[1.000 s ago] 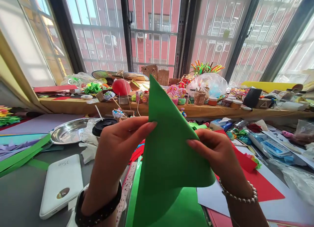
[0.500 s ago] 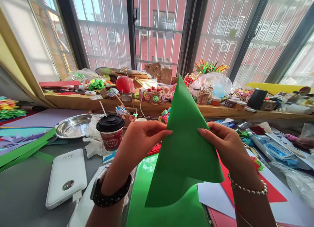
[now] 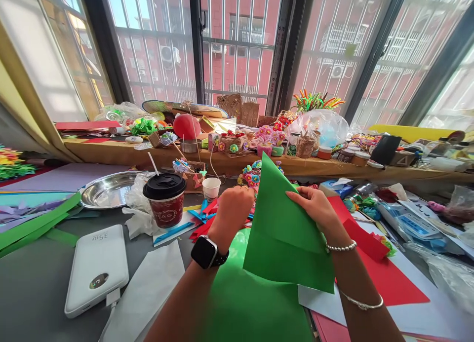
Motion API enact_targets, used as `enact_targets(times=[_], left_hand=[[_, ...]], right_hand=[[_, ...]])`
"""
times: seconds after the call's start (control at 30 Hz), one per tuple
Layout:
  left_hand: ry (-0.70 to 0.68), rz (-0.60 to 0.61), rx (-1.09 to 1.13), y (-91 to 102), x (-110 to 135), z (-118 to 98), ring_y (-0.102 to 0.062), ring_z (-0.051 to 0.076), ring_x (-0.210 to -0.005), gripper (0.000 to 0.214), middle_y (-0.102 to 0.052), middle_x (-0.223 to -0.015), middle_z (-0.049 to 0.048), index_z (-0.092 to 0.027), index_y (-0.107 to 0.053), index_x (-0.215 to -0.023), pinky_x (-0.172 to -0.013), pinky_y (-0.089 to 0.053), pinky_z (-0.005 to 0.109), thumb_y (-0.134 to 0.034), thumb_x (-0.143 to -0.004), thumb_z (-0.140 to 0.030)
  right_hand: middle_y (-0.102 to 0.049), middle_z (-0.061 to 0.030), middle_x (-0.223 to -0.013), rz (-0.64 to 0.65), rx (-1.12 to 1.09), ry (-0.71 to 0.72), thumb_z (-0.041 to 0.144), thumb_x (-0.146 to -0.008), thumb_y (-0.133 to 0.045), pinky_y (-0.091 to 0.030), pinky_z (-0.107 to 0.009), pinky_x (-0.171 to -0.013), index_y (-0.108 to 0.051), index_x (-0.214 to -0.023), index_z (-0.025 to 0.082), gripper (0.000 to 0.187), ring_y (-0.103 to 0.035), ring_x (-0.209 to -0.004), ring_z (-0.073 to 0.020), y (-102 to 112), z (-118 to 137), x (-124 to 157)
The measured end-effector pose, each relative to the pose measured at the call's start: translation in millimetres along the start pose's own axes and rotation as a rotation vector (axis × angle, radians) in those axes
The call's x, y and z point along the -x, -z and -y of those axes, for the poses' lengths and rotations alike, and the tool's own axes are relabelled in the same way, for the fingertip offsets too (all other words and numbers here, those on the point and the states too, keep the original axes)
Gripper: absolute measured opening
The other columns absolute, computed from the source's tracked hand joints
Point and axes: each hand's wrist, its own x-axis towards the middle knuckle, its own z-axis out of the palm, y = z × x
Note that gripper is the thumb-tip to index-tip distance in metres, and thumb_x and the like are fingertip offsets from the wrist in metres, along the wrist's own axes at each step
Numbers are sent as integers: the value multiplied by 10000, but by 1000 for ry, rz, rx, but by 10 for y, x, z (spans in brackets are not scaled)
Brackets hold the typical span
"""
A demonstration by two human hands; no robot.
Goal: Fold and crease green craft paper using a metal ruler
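A sheet of green paper [image 3: 289, 233], folded over to a point at the top, stands raised in front of me. My right hand [image 3: 309, 204] pinches its right slanting edge, thumb on the near face and fingers behind. At the left edge is my left hand [image 3: 234, 211], its back towards me and its fingers curled closed against the paper; the fingertips are hidden. Below lies more green paper [image 3: 255, 312], flat on the table. A black smartwatch [image 3: 204, 252] is on the left wrist and a beaded bracelet [image 3: 340, 247] on the right.
To the left stand a lidded paper cup [image 3: 165, 201] with a straw, a metal tray [image 3: 87, 196] and a white power bank [image 3: 98, 270]. Red paper [image 3: 392, 278] lies at the right. A small white cup [image 3: 212, 188] is behind my left hand. Crafts crowd the windowsill [image 3: 122, 154].
The green paper's tip has come down and its face has flattened out. My left hand has turned over, back towards me, and moved right. My right hand has shifted slightly left along the edge.
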Motion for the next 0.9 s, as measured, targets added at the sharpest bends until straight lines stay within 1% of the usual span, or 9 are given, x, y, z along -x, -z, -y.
enact_targets(times=[0.13,0.3,0.37,0.43,0.5,0.6,0.7,0.8,0.9], left_hand=[[25,-20,24,-2,-3,37,-594,245,-668,258,-617,-683,128,-104,-597,-755,-488,-319,284,-354,-837,-124],[63,-79,-8,10,4,50,-582,222,-637,326,-605,-654,100,-127,-593,-729,-482,-307,277,-300,-867,-167],[92,-85,31,16,9,62,-578,215,-627,335,-611,-670,91,-135,-596,-738,-477,-297,271,-298,-875,-207],[134,-79,166,16,8,77,-576,198,-627,354,-624,-697,78,-149,-606,-771,-482,-294,260,-297,-882,-280],[145,-75,387,8,0,89,-572,172,-628,384,-635,-706,55,-166,-614,-804,-502,-307,246,-297,-877,-370],[128,-70,675,-17,-21,92,-557,152,-628,369,-635,-689,21,-181,-612,-784,-528,-332,232,-386,-818,-471],[144,-70,812,-40,-36,84,-542,148,-619,267,-632,-677,3,-180,-602,-722,-535,-347,233,-523,-747,-435],[170,-45,989,-47,-32,88,-545,144,-616,206,-630,-655,-2,-175,-609,-705,-552,-377,233,-569,-718,-377],[203,-4,1225,-32,-16,120,-562,147,-635,233,-634,-667,3,-165,-627,-709,-563,-414,227,-586,-692,-394]], right_hand=[[-635,10,-619,-4,-65,-21,387,-613,-664,-457,-225,-465,-622,-685,180,223,-570,-531,-136,12,70,52],[-643,14,-634,-2,-102,-29,381,-627,-666,-455,-207,-465,-626,-714,181,221,-574,-537,-124,44,132,110],[-648,15,-650,-17,-119,-24,383,-636,-662,-455,-198,-469,-628,-734,186,223,-577,-548,-120,61,148,135],[-651,17,-654,-25,-173,-24,383,-639,-663,-461,-198,-477,-628,-745,191,222,-580,-552,-119,75,162,156],[-651,18,-645,-24,-245,-23,379,-637,-668,-471,-204,-490,-626,-748,196,218,-585,-555,-124,83,176,169],[-655,19,-652,-42,-307,-5,372,-640,-670,-489,-215,-522,-627,-772,208,214,-598,-576,-134,87,189,175],[-661,16,-685,-80,-315,26,367,-644,-669,-494,-216,-538,-626,-775,213,207,-605,-598,-138,85,193,176],[-665,12,-709,-99,-308,40,367,-642,-671,-495,-212,-529,-620,-767,210,207,-605,-600,-135,94,194,179],[-675,10,-755,-30,-280,42,350,-630,-684,-510,-225,-567,-613,-819,207,248,-619,-646,-147,136,205,191]])
